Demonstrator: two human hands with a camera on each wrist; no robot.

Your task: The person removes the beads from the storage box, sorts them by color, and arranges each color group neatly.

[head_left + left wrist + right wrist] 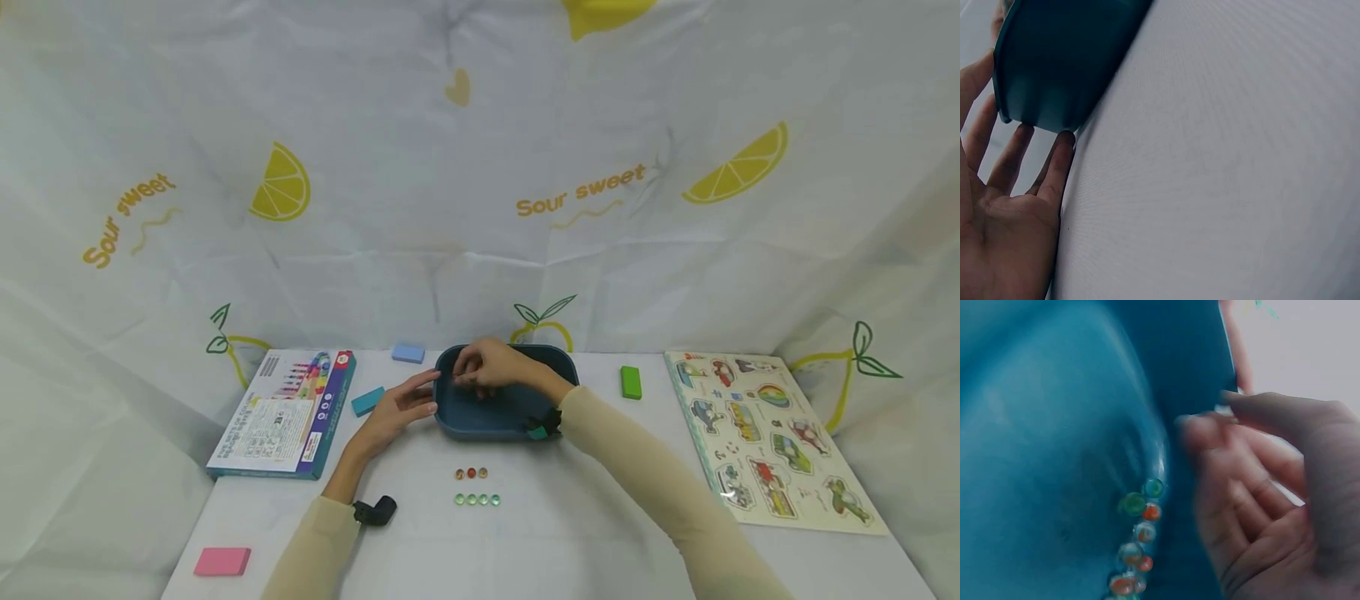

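Note:
In the head view, a dark blue rectangular tray (510, 435) stands toward the back of the table. My left hand (395, 414) is at its left end, its long straight fingers (1013, 159) touching the outer wall in the left wrist view. My right hand (491, 367) is inside the tray near that end, with thumb and fingers drawn close together. Motion blurs the fingertips (1200, 431) in the right wrist view; I cannot tell whether they pinch anything. Several glass marbles (1144, 532), green, orange and clear, lie in a line along the tray's inner edge.
Before the tray lie a row of amber and red marbles (471, 472) and a row of green ones (477, 500). Blocks in teal (367, 402), blue (408, 353), green (631, 382) and pink (222, 562) lie around. A box (281, 417) sits left, a picture puzzle board (780, 442) right.

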